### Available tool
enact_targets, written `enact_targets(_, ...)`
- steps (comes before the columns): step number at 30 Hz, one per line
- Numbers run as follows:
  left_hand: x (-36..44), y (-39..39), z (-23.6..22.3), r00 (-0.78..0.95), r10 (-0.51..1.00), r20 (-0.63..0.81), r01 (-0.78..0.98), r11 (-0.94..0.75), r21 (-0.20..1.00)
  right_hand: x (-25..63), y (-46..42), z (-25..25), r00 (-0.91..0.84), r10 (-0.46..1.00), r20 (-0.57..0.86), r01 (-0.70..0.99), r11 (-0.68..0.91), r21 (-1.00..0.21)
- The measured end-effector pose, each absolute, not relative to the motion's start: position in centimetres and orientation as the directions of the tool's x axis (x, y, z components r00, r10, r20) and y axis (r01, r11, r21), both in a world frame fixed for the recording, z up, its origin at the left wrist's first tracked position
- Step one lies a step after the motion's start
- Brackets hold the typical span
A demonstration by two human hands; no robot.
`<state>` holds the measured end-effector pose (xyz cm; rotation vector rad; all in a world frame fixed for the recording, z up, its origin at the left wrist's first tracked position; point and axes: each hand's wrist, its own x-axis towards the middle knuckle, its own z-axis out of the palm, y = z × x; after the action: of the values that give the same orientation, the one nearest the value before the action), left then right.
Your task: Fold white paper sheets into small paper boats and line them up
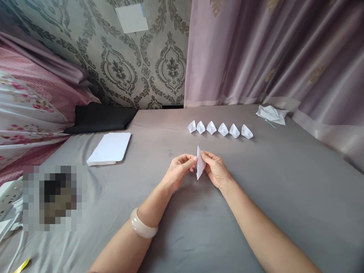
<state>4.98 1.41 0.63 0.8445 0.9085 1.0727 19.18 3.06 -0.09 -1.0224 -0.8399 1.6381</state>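
Between my two hands is a folded piece of white paper (pixel 200 167), held upright above the grey sheet and narrowing to points at top and bottom. My left hand (pixel 182 168) pinches its left edge between thumb and fingers. On the other side, my right hand (pixel 215 167) grips it with the thumb near the upper part, the fingertips partly hidden behind the paper. Beyond the hands, several small folded paper boats (pixel 211 128) stand in a row.
A stack of white paper (pixel 109 148) lies to the left, with black cloth (pixel 102 117) behind it. Crumpled white paper (pixel 271 114) rests at the back right beside a thin greenish stick (pixel 270 124). A power strip (pixel 10 195) with cables sits at the left edge, near a pixelated patch.
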Motion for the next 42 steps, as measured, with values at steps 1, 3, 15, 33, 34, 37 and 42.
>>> enact_targets(1,5.0,1.4,0.6,0.225,0.955,-0.192,-0.351,0.263,0.898,19.2,3.0,-0.1,-0.167,0.960,-0.224,-0.376,-0.272,-0.886)
enact_targets(3,5.0,1.3,0.7,0.242,0.950,-0.197,-0.365,0.277,0.889,19.3,3.0,0.0,-0.205,0.954,-0.219,-0.377,-0.283,-0.882)
enact_targets(15,5.4,1.2,1.1,0.079,0.991,-0.111,-0.204,0.125,0.971,19.5,3.2,-0.2,-0.180,0.962,-0.207,-0.359,-0.261,-0.896)
enact_targets(33,4.9,1.7,-0.4,-0.209,0.977,0.040,0.169,-0.004,0.986,18.1,1.5,-0.8,-0.244,0.936,0.255,0.268,0.318,-0.910)
enact_targets(34,5.0,1.7,-0.5,-0.213,0.976,0.047,0.191,-0.006,0.982,17.9,1.4,-1.0,-0.237,0.930,0.279,0.294,0.343,-0.892)
enact_targets(37,5.3,1.4,-0.5,-0.207,0.974,0.088,0.261,-0.032,0.965,17.6,1.4,-1.5,-0.161,0.919,0.361,0.360,0.395,-0.845)
enact_targets(42,6.0,0.6,0.0,-0.148,0.957,0.250,0.458,-0.158,0.875,17.6,1.5,-1.6,-0.054,0.892,0.450,0.475,0.419,-0.773)
